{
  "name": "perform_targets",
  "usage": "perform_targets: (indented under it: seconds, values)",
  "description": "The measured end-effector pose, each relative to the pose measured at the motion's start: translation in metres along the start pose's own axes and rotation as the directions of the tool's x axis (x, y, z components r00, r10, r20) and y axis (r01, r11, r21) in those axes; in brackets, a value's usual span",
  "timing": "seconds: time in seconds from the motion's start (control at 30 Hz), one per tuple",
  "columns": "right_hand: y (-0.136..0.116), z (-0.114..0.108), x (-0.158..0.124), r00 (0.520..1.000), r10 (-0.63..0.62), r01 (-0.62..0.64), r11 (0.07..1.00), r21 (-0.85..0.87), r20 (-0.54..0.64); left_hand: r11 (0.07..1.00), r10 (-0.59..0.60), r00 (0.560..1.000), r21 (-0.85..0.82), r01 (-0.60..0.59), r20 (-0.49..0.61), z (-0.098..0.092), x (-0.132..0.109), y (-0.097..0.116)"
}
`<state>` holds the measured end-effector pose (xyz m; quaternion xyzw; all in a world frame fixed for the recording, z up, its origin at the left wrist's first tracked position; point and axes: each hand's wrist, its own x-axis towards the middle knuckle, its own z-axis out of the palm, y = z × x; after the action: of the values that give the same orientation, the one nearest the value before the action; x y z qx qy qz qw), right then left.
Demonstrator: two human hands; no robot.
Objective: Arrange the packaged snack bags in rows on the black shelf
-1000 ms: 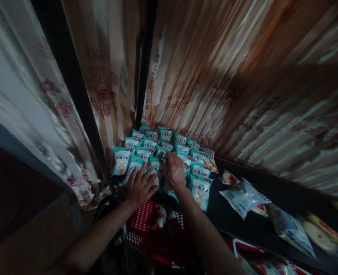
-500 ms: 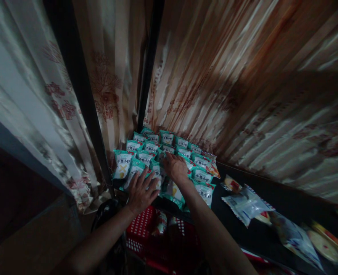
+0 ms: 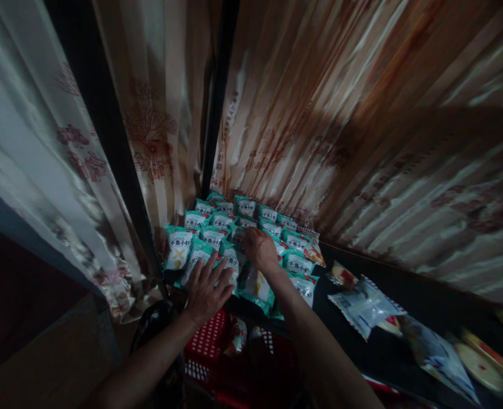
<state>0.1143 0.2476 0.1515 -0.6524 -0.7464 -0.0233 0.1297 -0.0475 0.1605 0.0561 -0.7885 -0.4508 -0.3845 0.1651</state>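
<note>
Several teal-and-white snack packets (image 3: 179, 254) lie in rows in the left corner of a dark shelf (image 3: 409, 295). My left hand (image 3: 206, 287) lies flat with fingers spread on the front packets near the shelf edge. My right hand (image 3: 260, 249) rests further back among the packets, fingers curled down onto them; whether it grips one is hidden. A packet with a yellowish window (image 3: 255, 287) lies between my forearms.
Patterned curtains (image 3: 362, 113) hang behind and to the left, with a dark post (image 3: 215, 102) in the corner. Clear-wrapped pastries (image 3: 364, 304) and other wrapped goods (image 3: 473, 352) lie along the shelf to the right. A red basket (image 3: 209, 346) with packets stands below the shelf edge.
My right hand has reached slightly further back into the packets. A front packet has come into sight between my forearms. The left hand has barely moved.
</note>
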Motion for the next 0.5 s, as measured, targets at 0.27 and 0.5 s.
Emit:
perform_targets:
  seconds: [0.27,0.5]
  values:
    - [0.005,-0.003,0.017,0.981,-0.092,0.108,0.990,-0.091,0.172,1.000,0.005,1.000,0.007,-0.005,-0.005,0.000,0.001,0.000]
    - [0.005,0.001,0.041,0.965,-0.073,0.096,0.992,-0.081,0.252,1.000,0.004,1.000,0.015,-0.004,-0.010,0.001,0.001,0.001]
